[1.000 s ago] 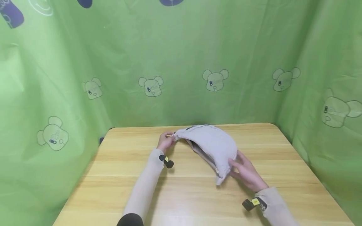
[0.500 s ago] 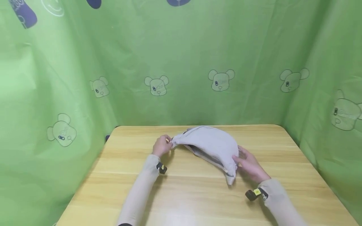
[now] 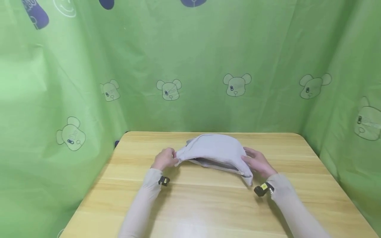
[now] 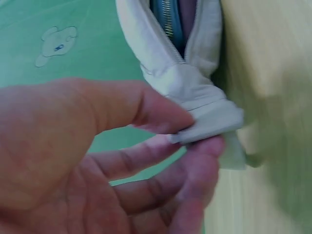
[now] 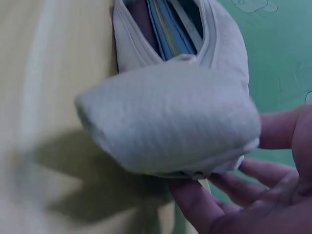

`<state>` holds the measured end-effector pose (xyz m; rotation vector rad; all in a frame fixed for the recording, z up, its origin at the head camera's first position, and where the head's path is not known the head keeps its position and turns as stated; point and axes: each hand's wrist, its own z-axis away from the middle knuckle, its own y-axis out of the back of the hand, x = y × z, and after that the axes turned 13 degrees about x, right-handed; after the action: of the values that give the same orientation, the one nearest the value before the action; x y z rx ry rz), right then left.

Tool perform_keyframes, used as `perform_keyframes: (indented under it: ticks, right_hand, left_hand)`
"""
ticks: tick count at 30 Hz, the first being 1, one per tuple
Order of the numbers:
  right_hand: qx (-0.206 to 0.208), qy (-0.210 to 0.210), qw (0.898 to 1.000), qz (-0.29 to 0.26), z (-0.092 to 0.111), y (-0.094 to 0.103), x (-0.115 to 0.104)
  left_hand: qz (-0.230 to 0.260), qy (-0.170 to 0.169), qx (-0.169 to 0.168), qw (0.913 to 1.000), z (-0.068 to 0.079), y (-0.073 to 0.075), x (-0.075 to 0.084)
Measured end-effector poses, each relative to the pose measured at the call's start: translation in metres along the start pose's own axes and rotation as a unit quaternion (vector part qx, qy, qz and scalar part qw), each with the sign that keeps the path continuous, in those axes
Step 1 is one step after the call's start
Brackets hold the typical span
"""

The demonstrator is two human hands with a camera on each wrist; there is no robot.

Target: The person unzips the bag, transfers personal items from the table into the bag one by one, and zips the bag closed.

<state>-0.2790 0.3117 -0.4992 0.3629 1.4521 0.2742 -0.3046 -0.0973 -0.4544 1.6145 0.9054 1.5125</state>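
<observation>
A light grey crescent-shaped bag (image 3: pixel 217 145) lies near the far side of the table, its zip unzipped and the mouth gaping toward me. My left hand (image 3: pixel 164 159) pinches the narrow left end between thumb and fingers. At the right end, my right hand (image 3: pixel 259 162) holds the bag, thumb in front and fingers behind and under it. Through the opening in the left wrist view shows something blue (image 4: pixel 175 36) with a metal zip. The right wrist view shows blue layers (image 5: pixel 168 36) beside a dark purplish surface inside the bag.
The wooden table (image 3: pixel 205 205) reaches toward me in front of the bag. A green curtain (image 3: pixel 196 112) with printed bear heads surrounds it at the back and both sides. A small black camera (image 3: pixel 262 189) sits on the right wrist, another (image 3: pixel 163 180) on the left.
Both hands have turned the bag so it lies more level across the table; its left end came nearer to me and its right end swung away. The head view has shifted slightly left.
</observation>
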Motion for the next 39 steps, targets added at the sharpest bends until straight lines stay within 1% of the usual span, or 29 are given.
perform_keyframes:
  ticks: [6,11,15,22,26,29,30,31,33,34,35,37,39]
  right_hand:
    - [-0.016,0.024,0.999,0.015,-0.018,-0.003,-0.002]
    - [-0.033,0.038,0.998,0.022,-0.026,-0.006,-0.003]
    - [-0.041,0.044,0.998,0.031,-0.03,-0.006,-0.003]
    - [-0.043,0.032,0.998,0.03,-0.03,-0.007,-0.008]
    - [-0.048,-0.006,0.999,0.004,-0.022,-0.001,-0.018]
    - [-0.032,0.011,0.999,0.016,-0.014,0.009,-0.029]
    - [-0.023,0.024,0.999,0.026,-0.012,0.012,-0.035]
    - [-0.012,0.043,0.998,0.047,-0.009,0.015,-0.04]
    - [0.008,0.075,0.993,0.086,-0.005,0.02,-0.05]
    - [0.012,0.08,0.992,0.095,-0.001,0.022,-0.055]
    - [0.016,0.086,0.991,0.106,0.002,0.023,-0.061]
    - [0.022,0.092,0.988,0.125,0.007,0.025,-0.07]
    - [0.026,0.099,0.985,0.14,0.013,0.025,-0.077]
  left_hand:
    - [-0.021,-0.006,-0.007,0.9997,0.013,0.008,-0.003]
    - [-0.016,-0.003,-0.015,0.9998,0.021,0.012,-0.005]
    - [-0.011,-0.003,-0.015,0.9998,0.023,0.013,-0.008]
    - [-0.012,0.004,-0.016,0.9998,0.024,0.016,-0.013]
    - [-0.02,0.005,-0.011,0.9997,0.024,0.022,-0.012]
    - [-0.012,0.004,0.01,0.9999,0.02,0.029,-0.009]
    - [-0.003,0.001,0.02,0.9998,0.019,0.032,-0.008]
    - [0.01,-0.004,0.03,0.9995,0.017,0.035,-0.005]
    - [0.05,-0.025,0.047,0.9973,0.014,0.039,0.002]
    - [0.075,-0.039,0.051,0.9951,0.013,0.041,0.007]
    - [0.101,-0.054,0.056,0.9919,0.012,0.042,0.013]
    - [0.165,-0.078,0.049,0.9819,0.01,0.042,0.026]
    - [0.225,-0.086,0.031,0.9699,0.009,0.037,0.041]
